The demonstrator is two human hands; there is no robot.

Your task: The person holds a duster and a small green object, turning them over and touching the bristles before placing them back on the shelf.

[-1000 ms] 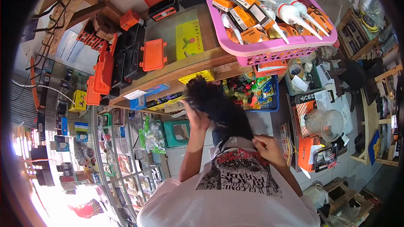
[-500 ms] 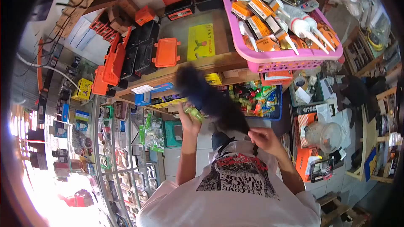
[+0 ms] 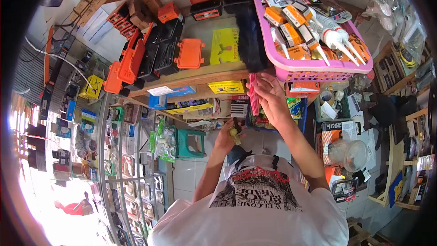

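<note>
My right hand [image 3: 271, 95] is wrapped round the pink handle [image 3: 253, 95] of a black duster. The fluffy duster head [image 3: 251, 36] points away from me and lies along the counter top, between a yellow SKT box [image 3: 224, 45] and a pink basket [image 3: 314, 74]. Lower down, in front of my shirt, my left hand [image 3: 225, 137] holds a small yellow-green, see-through object [image 3: 235, 135]; its kind does not show clearly.
Packets and white-nozzled tubes fill the pink basket. Orange-lidded black cases [image 3: 157, 50] stand left on the counter [image 3: 200, 26]. Below are a blue tray of packets [image 3: 298, 117] and a green stool [image 3: 191, 134]. A metal-framed rack [image 3: 136, 180] stands left; a clear jar [image 3: 349, 156] is at right.
My right hand has moved forward and up, carrying the duster from the gap before me onto the counter. My left hand has shifted slightly right and down with the yellow-green object.
</note>
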